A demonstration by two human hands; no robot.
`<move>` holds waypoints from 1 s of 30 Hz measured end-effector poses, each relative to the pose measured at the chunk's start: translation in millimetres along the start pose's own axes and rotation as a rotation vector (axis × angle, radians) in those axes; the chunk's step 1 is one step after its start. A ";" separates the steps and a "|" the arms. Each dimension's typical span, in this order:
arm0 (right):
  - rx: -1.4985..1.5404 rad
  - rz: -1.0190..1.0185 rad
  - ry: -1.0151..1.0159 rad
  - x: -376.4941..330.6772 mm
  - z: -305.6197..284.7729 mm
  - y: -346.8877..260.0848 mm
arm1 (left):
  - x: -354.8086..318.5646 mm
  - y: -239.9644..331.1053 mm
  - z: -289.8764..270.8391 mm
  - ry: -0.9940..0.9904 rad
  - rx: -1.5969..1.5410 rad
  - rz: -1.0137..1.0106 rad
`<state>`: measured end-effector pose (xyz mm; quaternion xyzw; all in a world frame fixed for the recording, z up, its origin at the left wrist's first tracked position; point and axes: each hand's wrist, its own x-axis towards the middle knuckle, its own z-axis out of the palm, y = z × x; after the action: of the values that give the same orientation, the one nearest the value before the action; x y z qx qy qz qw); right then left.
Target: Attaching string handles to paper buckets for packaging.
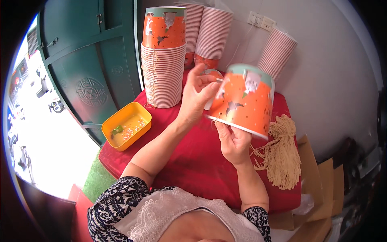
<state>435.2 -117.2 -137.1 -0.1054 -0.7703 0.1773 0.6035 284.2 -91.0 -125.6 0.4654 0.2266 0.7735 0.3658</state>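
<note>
One orange bucket point(246, 105) was pinched from below by right hand point(236, 147); left hand point(195, 96) sat above-left of that grip, hold couldn't be told. Light pinch probably avoided dents.

Two hands were in view, one left hand point(194, 96) and one right hand point(236, 146). One bucket point(244, 101) was held. More buckets made four stacks: one in front point(163, 78), two behind point(194, 18) point(213, 32) and one rightmost point(277, 54), each too dense to count surely. There were one table point(189, 161), one yellow box point(108, 135), one bundle of string point(283, 157) and two wall plates point(254, 18) point(268, 23).
</note>
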 end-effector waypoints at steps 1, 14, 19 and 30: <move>-0.024 -0.006 -0.049 -0.7 -3.7 1.3 | -1.8 -0.2 2.0 -0.046 -0.005 -0.038; 0.125 0.131 -0.085 1.8 -4.3 18.7 | -9.1 10.5 -46.0 0.010 0.574 -0.243; 0.165 0.327 -0.044 -5.3 1.9 28.6 | -36.9 24.9 -79.3 0.096 0.658 -0.190; -0.123 -0.130 0.192 -10.9 15.6 39.5 | -104.5 28.3 -98.5 -0.063 0.188 -0.913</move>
<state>420.8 -87.5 -166.0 -0.1086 -0.7236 0.0793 0.6770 218.3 -191.0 -209.7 0.3721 0.4661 0.4950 0.6318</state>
